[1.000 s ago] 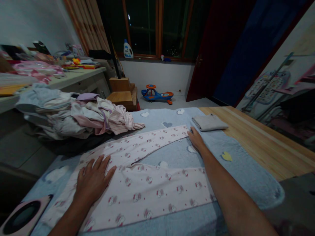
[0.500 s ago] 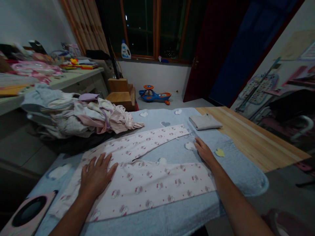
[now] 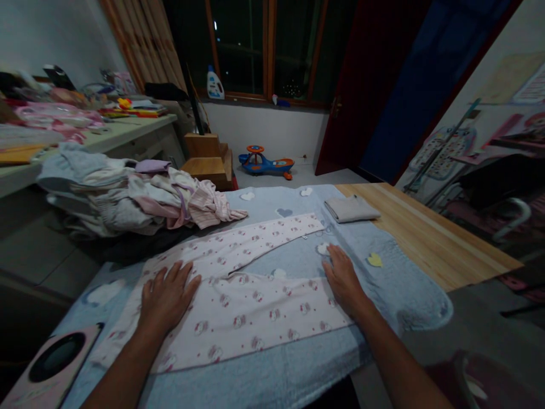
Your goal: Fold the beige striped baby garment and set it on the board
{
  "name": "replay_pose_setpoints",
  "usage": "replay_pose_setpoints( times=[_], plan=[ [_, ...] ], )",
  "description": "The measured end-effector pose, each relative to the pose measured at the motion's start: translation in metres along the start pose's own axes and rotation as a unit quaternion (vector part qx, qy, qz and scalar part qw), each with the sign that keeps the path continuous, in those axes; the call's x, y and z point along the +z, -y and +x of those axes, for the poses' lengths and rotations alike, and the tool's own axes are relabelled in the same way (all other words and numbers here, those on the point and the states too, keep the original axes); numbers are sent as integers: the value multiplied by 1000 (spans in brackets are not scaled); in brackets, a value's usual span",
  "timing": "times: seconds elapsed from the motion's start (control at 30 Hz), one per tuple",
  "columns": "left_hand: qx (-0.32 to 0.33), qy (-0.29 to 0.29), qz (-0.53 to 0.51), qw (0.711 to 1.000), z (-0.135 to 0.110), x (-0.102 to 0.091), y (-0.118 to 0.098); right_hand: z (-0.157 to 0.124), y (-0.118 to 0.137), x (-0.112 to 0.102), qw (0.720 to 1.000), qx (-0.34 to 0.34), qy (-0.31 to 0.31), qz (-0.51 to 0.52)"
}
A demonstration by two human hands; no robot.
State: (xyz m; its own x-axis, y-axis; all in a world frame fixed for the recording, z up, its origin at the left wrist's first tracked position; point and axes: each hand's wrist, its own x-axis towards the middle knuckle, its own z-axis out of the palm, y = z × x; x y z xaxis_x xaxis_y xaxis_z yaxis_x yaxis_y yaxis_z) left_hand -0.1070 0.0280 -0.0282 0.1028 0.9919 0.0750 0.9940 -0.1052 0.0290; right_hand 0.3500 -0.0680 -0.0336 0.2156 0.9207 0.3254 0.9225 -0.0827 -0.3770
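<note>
The pale pink garment (image 3: pixel 238 307), printed with small cartoon cat heads, lies spread flat directly under my palms. One long narrow part of it runs from beyond my left fingertips up and to the right, ending just past and above my right fingertips.

My left hand (image 3: pixel 168 298) rests palm down on the cloth, its fingers (image 3: pixel 183 275) open and slightly spread, gripping nothing. My right hand (image 3: pixel 344 282) is also flat and open, holding nothing, at the garment's upper right edge. Its fingers (image 3: pixel 334 262) reach just past that edge onto the pale blue blanket (image 3: pixel 383 307) beneath, close to a white cloud patch (image 3: pixel 323 248).

Beyond my right fingertips, a folded grey cloth (image 3: pixel 351 208) sits on the blanket, and a yellow heart patch (image 3: pixel 374 259) lies off to their right. A wooden tabletop (image 3: pixel 430 227) extends under the blanket on that side.

Past my left fingertips, a rumpled heap of clothes (image 3: pixel 128 196) sits at the blanket's far edge, in front of a cluttered desk (image 3: pixel 128 128). A round black-and-pink object (image 3: pixel 55 358) lies to the left of my left hand. Far beyond my fingers, a blue ride-on toy car (image 3: pixel 266 165) stands on the floor beneath the window.
</note>
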Motion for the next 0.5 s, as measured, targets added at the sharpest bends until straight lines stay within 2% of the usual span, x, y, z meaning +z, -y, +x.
replay_pose_setpoints(
  times=[0.1, 0.17, 0.37, 0.5],
  plan=[
    [1, 9, 3, 1000, 2, -2, 3, -7, 30, 10, 997, -27, 62, -34],
    [6, 7, 5, 1000, 3, -2, 5, -12, 40, 14, 994, -38, 91, -47],
    [-9, 8, 0, 1000, 4, -5, 10, -15, 39, 14, 994, -53, 84, -50],
    [-29, -14, 7, 999, 2, -12, 13, -14, 38, 13, 994, -51, 75, -56]
  ],
)
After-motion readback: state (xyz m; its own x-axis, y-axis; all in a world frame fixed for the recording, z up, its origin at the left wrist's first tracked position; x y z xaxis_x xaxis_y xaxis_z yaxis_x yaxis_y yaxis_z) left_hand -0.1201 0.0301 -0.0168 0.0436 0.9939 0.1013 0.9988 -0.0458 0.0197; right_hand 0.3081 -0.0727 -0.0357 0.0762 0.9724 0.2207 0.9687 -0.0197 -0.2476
